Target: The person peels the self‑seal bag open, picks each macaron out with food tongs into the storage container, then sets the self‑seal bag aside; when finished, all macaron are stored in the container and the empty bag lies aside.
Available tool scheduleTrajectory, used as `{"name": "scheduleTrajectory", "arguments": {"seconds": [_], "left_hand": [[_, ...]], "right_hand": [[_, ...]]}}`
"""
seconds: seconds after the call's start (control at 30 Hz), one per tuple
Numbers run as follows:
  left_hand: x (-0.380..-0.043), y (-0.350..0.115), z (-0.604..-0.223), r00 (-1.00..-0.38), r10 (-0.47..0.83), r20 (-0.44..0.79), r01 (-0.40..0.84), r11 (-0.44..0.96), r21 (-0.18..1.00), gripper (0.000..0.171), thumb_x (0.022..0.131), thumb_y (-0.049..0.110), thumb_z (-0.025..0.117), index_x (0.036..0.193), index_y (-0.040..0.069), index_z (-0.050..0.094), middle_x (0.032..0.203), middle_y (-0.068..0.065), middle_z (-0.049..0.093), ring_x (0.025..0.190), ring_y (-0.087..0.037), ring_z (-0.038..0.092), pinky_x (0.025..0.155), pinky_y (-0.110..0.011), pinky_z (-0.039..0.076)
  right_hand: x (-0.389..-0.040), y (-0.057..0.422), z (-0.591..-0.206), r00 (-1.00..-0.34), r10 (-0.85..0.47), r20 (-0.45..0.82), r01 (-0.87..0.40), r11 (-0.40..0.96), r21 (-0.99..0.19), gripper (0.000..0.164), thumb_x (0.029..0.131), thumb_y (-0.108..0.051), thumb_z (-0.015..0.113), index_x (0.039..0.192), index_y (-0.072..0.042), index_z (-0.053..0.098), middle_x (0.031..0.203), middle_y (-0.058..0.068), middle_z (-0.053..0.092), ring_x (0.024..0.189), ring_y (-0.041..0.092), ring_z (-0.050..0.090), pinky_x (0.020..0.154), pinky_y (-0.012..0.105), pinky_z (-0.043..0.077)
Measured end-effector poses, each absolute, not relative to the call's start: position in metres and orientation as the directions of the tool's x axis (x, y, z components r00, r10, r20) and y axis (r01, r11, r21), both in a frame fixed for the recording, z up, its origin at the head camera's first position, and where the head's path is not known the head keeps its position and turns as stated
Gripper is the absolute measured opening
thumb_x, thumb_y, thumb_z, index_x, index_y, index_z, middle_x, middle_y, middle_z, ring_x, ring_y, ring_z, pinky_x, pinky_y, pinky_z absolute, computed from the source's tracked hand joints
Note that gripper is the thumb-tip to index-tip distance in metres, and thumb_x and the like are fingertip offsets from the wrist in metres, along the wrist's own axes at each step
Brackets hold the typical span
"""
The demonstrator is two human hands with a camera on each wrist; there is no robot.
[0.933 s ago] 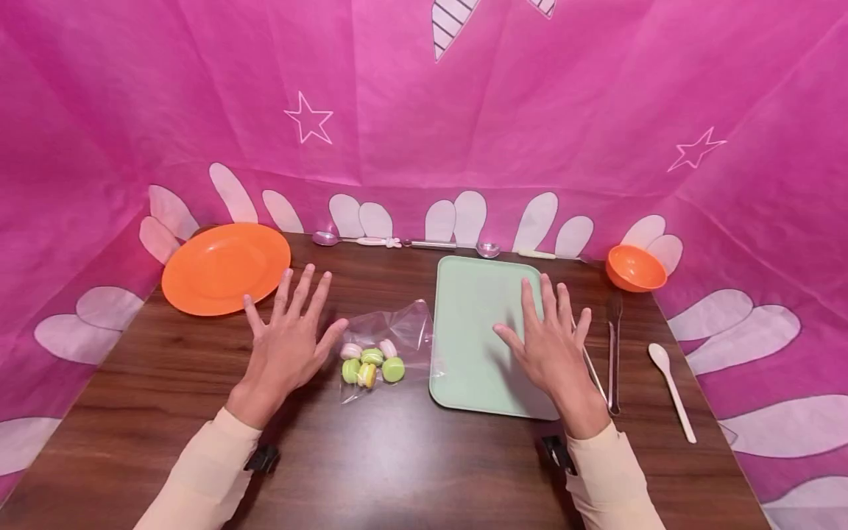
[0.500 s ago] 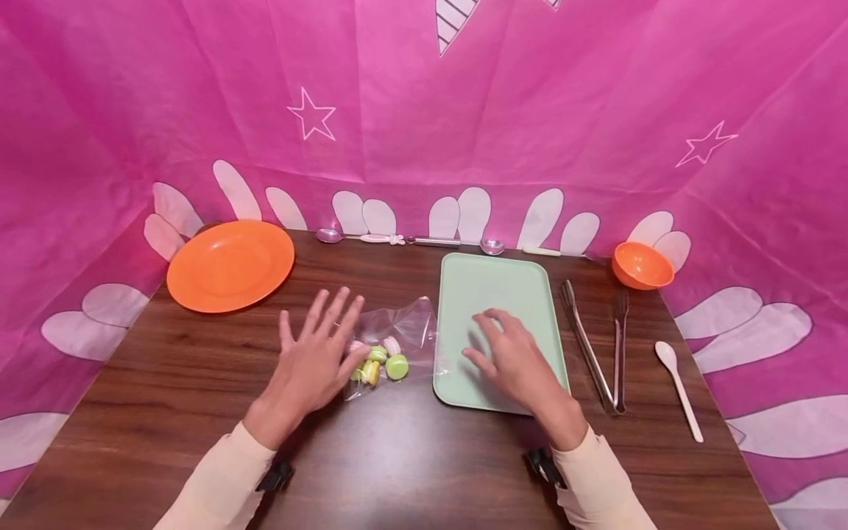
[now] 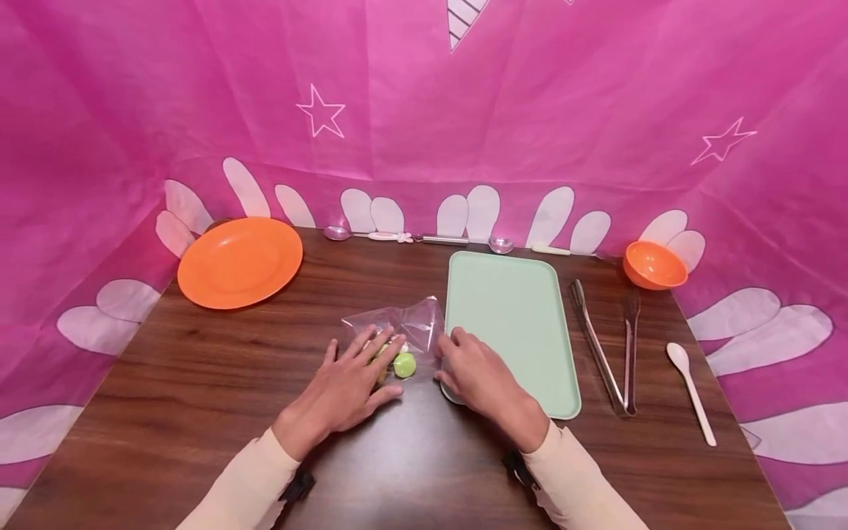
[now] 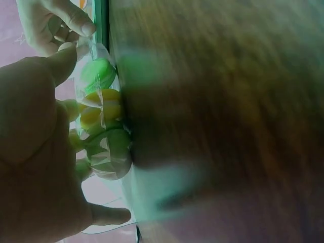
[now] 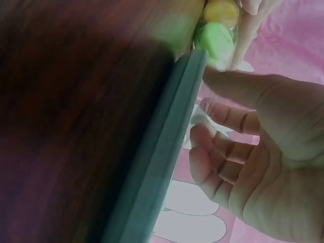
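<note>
bag point(image 3: 409, 322) of macarons point(image 3: 405, 365) lies about midway between the side edges of the tabletop point(image 3: 391, 471), by a tray point(image 3: 510, 324) — left hand point(image 3: 347, 386) over it, fingers spread; right hand point(image 3: 480, 372) at its right end, fingers half-curled, any hold unclear.

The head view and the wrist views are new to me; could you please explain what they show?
There is no machine, only somebody's bare left hand and right hand. The head camera looks forward and down at a table; each wrist camera looks past its own palm, so its picture seems turned sideways. On the table lie a clear bag of macarons, a green tray, an orange plate, an orange bowl, tongs and a white spoon. The left hand spreads its fingers over the bag. The right hand is at the bag's right end, by the tray; whether it pinches the bag, I cannot tell.
</note>
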State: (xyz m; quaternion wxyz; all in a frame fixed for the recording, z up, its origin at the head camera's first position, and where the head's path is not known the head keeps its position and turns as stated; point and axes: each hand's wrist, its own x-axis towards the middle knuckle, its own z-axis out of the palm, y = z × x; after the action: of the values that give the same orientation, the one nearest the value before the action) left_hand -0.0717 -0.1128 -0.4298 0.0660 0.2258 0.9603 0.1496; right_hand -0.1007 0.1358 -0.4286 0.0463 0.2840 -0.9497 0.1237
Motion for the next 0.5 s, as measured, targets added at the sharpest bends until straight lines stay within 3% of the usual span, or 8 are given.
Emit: {"name": "scheduleTrajectory", "arguments": {"seconds": [0.27, 0.37, 0.5], "left_hand": [[-0.073, -0.113, -0.432, -0.886, 0.457, -0.075, 0.410, 0.848, 0.336, 0.073, 0.105, 0.053, 0.062, 0.168, 0.024, 0.038, 0.175, -0.006, 0.037, 0.165, -0.036, 0.030, 0.117, -0.083, 0.032], [-0.073, -0.115, -0.434, -0.886, 0.460, -0.065, 0.415, 0.846, 0.334, 0.074, 0.105, 0.052, 0.063, 0.168, 0.024, 0.038, 0.175, -0.006, 0.038, 0.165, -0.035, 0.029, 0.117, -0.083, 0.034], [-0.074, -0.117, -0.434, -0.882, 0.468, -0.055, 0.421, 0.835, 0.355, 0.074, 0.105, 0.049, 0.065, 0.168, 0.023, 0.037, 0.175, -0.006, 0.038, 0.165, -0.035, 0.029, 0.116, -0.083, 0.034]], "right_hand": [[-0.101, 0.141, -0.423, -0.833, -0.537, 0.130, -0.546, 0.763, -0.345, 0.021, 0.089, -0.003, 0.084, 0.084, -0.014, 0.067, 0.075, -0.003, 0.060, 0.070, 0.014, 0.059, 0.065, 0.028, 0.053], [-0.104, 0.147, -0.427, -0.860, -0.489, 0.148, -0.501, 0.752, -0.428, 0.023, 0.090, 0.003, 0.077, 0.079, -0.014, 0.067, 0.072, -0.004, 0.061, 0.070, 0.014, 0.058, 0.068, 0.031, 0.055], [-0.116, 0.168, -0.458, -0.932, -0.331, 0.145, -0.359, 0.800, -0.480, 0.017, 0.091, -0.006, 0.066, 0.080, -0.019, 0.064, 0.072, -0.005, 0.063, 0.071, 0.018, 0.061, 0.067, 0.038, 0.053]]}}
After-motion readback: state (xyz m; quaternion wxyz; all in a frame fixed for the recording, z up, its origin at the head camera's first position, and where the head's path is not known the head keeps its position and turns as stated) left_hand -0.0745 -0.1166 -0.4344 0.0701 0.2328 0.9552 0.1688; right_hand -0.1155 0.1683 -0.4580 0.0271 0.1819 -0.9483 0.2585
